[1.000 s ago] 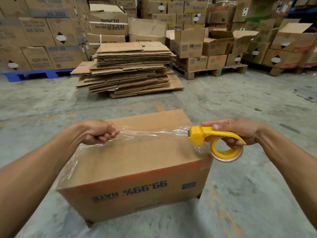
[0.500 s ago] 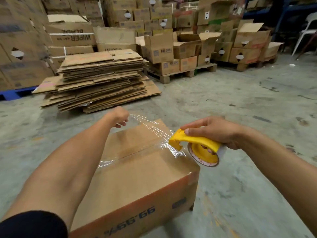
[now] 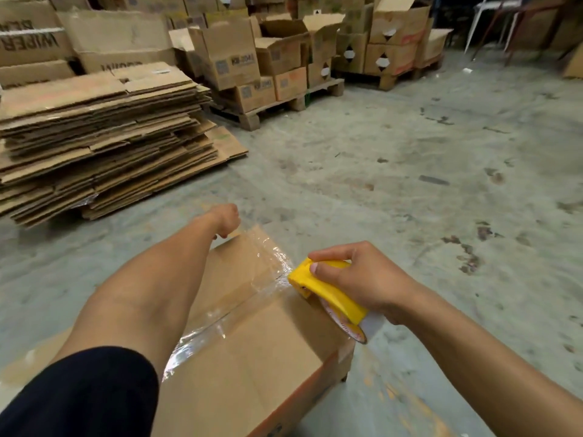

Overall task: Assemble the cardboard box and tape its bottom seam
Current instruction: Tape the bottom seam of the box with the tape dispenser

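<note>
On the floor (image 3: 410, 184), close in front of the person, sits the box (image 3: 252, 357) with its closed flaps facing up. The left hand (image 3: 225, 219) is curled at the far edge of the box and seems to pin down the end of the clear tape (image 3: 265, 263). The right hand (image 3: 356, 279) grips the yellow tape holder (image 3: 325, 288) near the right edge. The box looks light, stiff and likely empty, so it could slide. The tape is thin, sticky and crinkly. Best to keep it tight and press it flat along the seam.
</note>
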The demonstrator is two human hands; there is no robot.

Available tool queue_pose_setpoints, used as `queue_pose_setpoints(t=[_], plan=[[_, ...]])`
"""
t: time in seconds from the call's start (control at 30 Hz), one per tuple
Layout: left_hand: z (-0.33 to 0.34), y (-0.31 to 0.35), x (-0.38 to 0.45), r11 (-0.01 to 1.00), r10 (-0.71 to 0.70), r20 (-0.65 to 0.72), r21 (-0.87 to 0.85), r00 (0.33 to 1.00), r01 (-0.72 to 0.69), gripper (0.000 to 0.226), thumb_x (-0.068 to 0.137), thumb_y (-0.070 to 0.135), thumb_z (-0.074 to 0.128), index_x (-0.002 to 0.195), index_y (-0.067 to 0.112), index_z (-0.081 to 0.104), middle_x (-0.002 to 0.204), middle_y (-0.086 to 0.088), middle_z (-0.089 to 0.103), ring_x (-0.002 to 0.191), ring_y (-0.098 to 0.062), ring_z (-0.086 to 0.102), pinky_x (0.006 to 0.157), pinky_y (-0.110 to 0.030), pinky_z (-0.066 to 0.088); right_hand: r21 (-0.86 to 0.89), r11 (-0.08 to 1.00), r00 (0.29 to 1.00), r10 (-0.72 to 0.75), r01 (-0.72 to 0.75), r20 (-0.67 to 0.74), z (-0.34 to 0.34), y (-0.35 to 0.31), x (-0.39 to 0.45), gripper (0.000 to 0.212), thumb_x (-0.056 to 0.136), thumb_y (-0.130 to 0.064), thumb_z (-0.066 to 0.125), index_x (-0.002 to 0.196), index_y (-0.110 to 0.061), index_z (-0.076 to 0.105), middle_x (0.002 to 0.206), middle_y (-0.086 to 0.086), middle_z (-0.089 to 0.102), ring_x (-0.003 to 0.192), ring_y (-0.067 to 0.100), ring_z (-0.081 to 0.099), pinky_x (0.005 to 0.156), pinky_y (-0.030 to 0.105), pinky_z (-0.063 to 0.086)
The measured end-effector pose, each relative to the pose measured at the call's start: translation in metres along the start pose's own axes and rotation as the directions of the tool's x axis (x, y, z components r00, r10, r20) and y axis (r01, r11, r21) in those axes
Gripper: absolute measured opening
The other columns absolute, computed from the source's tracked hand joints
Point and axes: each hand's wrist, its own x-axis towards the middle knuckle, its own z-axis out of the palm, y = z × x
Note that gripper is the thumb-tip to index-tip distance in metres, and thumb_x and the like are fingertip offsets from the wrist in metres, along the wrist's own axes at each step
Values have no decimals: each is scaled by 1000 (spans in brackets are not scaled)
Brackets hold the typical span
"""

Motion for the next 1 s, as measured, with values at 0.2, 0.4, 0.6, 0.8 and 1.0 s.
queue_pose_setpoints(t=[0.2, 0.4, 0.6, 0.8, 1.0], plan=[[-8, -7, 9, 999, 49, 17, -21, 999, -48, 21, 100, 25, 37, 110, 15, 53, 117, -13, 58, 99, -32, 65, 84, -43, 53, 13, 999, 998, 51, -50, -41, 15, 3, -6, 26, 84, -45, 69, 109, -41, 72, 94, -7, 71, 96, 16, 68, 90, 32, 53], [3, -14, 13, 991, 54, 64, -129, 997, -45, 19, 98, 23, 34, 101, 20, 53, 109, -9, 55, 88, -29, 65, 70, -36, 48, 12, 997, 996, 76, -76, -43, 23, -3, -9, 25, 84, -44, 69, 109, -41, 72, 91, -5, 70, 88, 16, 68, 89, 36, 56], [27, -23, 21, 960, 52, 74, -277, 996, -30, 9, 97, 23, 46, 96, 17, 52, 94, -9, 53, 84, -25, 50, 67, -30, 38, -48, 997, 996, 64, -68, -68, 25, -3, -9, 23, 85, -42, 67, 108, -42, 71, 92, -5, 71, 95, 17, 69, 92, 32, 53], [32, -38, 23, 897, -49, -303, -432, 952, -91, 37, 95, 26, 47, 131, 13, 46, 126, -14, 57, 114, -32, 54, 96, -39, 44, -82, 993, 992, 79, -87, -96, 25, -6, -11, 25, 86, -42, 67, 110, -40, 72, 96, -5, 71, 96, 14, 67, 85, 25, 50], [51, -41, -33, 824, 409, -502, -157, 762, -545, 15, 85, 6, 47, 94, 17, 52, 94, -2, 56, 87, -22, 53, 78, -36, 45, -95, 990, 989, 96, -107, -114, 23, -8, -11, 26, 86, -43, 67, 111, -40, 72, 112, -7, 70, 105, 12, 64, 87, 26, 48]])
